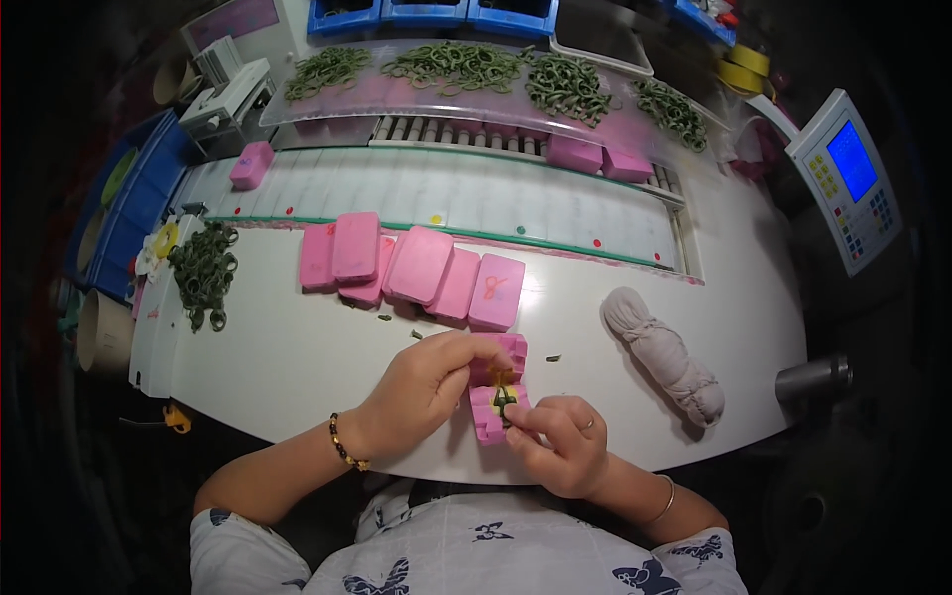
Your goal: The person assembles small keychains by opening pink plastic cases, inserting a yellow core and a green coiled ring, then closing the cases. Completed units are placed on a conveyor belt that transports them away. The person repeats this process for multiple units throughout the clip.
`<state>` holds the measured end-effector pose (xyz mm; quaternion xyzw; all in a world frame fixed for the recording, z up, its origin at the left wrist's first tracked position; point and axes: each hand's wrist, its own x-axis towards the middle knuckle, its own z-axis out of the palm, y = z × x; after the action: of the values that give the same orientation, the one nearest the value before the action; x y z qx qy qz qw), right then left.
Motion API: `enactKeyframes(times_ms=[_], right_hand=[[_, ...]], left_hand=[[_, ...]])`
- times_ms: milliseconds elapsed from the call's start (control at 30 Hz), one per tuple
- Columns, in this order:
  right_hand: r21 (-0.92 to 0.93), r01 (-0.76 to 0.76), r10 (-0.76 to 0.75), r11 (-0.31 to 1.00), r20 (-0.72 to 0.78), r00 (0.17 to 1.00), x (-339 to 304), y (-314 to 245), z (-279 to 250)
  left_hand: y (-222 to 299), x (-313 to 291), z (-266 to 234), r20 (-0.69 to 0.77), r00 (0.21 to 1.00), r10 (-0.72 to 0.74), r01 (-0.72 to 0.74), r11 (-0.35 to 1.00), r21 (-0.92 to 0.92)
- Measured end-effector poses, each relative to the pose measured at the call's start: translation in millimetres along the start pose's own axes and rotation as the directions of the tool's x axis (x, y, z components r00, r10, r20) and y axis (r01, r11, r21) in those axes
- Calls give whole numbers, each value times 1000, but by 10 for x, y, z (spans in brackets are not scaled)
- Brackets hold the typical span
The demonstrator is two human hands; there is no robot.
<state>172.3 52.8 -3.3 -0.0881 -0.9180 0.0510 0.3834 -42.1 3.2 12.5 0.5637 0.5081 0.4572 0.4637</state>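
Near the table's front edge lies an opened two-part pink rubber mould (486,426), its yellow-lined inside showing a small dark green piece (502,394). My left hand (421,382), wearing a beaded bracelet, has its fingers bent over the left side of the mould, gripping it. From the right, my right hand (565,446) pinches thumb and forefinger at the lower end of the green piece; the fingertips hide part of it. Just beyond the mould, several closed pink moulds (421,265) lie in an overlapping row. A few green scraps (552,358) are scattered around.
A rolled pale cloth (662,359) lies at right, near a control panel (848,178) with a blue screen. Green rings (204,270) are heaped at left; more rings (456,67) lie on a clear shelf. A green-edged white conveyor (426,188) crosses behind the moulds.
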Motion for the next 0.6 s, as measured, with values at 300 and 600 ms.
enactKeyframes(times_ms=[300,600], right_hand=[[39,63,-66,997,67,996,-183,-89,-170],[308,-363,326,879,167,931,194,-47,-158]], left_hand=[[139,-63,-106,220,975,-30,-11,984,180],[67,-46,-2,173,976,135,-196,890,412]])
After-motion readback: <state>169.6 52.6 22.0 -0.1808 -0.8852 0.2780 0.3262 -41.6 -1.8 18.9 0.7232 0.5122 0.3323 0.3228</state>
